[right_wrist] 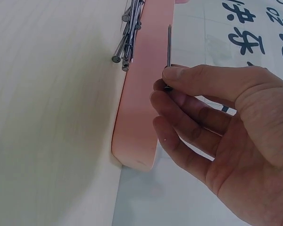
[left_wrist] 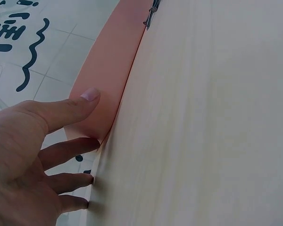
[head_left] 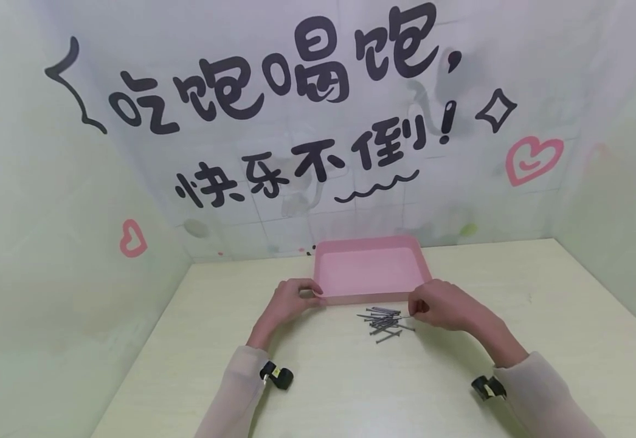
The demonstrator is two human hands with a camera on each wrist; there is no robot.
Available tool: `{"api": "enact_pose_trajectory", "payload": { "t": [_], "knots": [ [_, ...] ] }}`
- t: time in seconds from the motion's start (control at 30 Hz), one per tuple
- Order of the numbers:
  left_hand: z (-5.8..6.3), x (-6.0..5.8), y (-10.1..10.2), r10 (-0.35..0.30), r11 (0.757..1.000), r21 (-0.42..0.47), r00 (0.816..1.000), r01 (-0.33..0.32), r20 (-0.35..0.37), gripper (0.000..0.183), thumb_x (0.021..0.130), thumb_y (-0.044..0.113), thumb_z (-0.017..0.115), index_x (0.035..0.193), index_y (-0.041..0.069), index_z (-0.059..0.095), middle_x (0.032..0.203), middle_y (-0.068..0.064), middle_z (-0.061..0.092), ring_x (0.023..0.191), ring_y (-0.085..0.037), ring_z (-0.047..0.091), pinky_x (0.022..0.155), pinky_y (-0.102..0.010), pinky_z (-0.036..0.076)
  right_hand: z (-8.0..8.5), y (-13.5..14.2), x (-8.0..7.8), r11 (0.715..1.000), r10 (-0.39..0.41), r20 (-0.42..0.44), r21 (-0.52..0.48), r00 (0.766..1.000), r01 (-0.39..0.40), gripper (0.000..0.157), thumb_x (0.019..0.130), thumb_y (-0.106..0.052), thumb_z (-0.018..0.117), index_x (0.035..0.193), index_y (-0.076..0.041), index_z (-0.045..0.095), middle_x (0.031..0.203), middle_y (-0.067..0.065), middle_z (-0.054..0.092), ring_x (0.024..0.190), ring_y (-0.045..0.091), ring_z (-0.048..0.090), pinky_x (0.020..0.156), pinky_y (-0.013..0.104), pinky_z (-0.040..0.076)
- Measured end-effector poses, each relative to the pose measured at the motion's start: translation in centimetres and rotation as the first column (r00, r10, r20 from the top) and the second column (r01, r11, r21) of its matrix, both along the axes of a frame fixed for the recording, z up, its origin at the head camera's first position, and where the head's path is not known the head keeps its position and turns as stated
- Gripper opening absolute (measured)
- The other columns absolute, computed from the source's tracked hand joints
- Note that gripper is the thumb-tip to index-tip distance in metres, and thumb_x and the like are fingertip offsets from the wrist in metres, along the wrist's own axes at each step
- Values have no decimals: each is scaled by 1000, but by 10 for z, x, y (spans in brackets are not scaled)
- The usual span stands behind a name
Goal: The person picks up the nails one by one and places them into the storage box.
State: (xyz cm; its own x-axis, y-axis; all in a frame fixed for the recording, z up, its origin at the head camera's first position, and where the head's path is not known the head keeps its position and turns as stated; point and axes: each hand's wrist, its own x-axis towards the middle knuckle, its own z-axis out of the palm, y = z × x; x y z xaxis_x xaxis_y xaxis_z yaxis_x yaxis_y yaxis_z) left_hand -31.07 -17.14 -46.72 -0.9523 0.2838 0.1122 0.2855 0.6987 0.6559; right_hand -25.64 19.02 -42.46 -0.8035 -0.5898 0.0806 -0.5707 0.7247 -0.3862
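A pink tray [head_left: 373,298] stands at the back of the table. At its front left corner is my left hand [head_left: 294,297], with thumb and index finger spread around the corner; in the left wrist view the thumb [left_wrist: 90,95] lies against the front wall. Between thumb and fingertips, my right hand [head_left: 442,304] pinches a nail [right_wrist: 169,47] near its head, close to the tray's front right corner. The shank sticks out past the thumb. Just in front of the tray lies a loose pile of grey metal nails [head_left: 386,322], pointing various ways.
Behind the tray rises a pale wall covering [head_left: 274,213] with black lettering and hearts. More pale walls close in the table [head_left: 329,389] on the left and right. Each sleeve carries a small black camera [head_left: 278,376] at the wrist.
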Motion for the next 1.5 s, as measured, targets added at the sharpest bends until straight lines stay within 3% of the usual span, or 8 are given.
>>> {"api": "enact_pose_trajectory", "payload": {
  "t": [0.27,0.5,0.87,1.1,1.5],
  "knots": [
    [-2,0,-3,7,1000,0,1000,-7,9,14,85,29,85,96,24,78,114,1,79,131,-33,62,116,-60,41,3,-2,-1,999,-38,-70,-29,997,36,9,90,-7,75,88,-16,75,80,-14,66,72,2,55,70,26,51],
    [-1,0,-1,-14,1000,11,1000,14,-17,14,85,28,85,96,23,78,114,0,78,129,-33,63,116,-60,41,10,-4,-12,990,-117,-137,-89,984,105,7,87,-5,77,90,-11,78,82,-7,72,75,7,62,71,32,55],
    [-1,0,-3,6,1000,-13,1000,-6,-10,13,85,29,85,95,25,78,113,2,79,127,-31,64,116,-59,41,15,-25,-42,932,-358,-128,-116,925,344,13,92,-11,68,95,-11,80,87,4,77,73,18,66,59,35,52],
    [-2,-4,0,-33,999,-10,999,33,-21,14,86,32,84,97,25,78,114,3,79,127,-29,65,115,-57,41,9,-30,-53,920,-392,-129,-59,911,388,14,93,-11,67,97,-10,80,93,6,78,79,24,69,63,44,56],
    [-6,-5,-4,-11,1000,-20,1000,10,-18,14,85,33,85,96,27,78,115,3,79,128,-30,64,115,-58,41,-1,-35,-56,918,-396,-175,-80,901,388,15,93,-8,66,96,-9,80,90,8,78,74,26,69,63,47,56]
  ]
}}
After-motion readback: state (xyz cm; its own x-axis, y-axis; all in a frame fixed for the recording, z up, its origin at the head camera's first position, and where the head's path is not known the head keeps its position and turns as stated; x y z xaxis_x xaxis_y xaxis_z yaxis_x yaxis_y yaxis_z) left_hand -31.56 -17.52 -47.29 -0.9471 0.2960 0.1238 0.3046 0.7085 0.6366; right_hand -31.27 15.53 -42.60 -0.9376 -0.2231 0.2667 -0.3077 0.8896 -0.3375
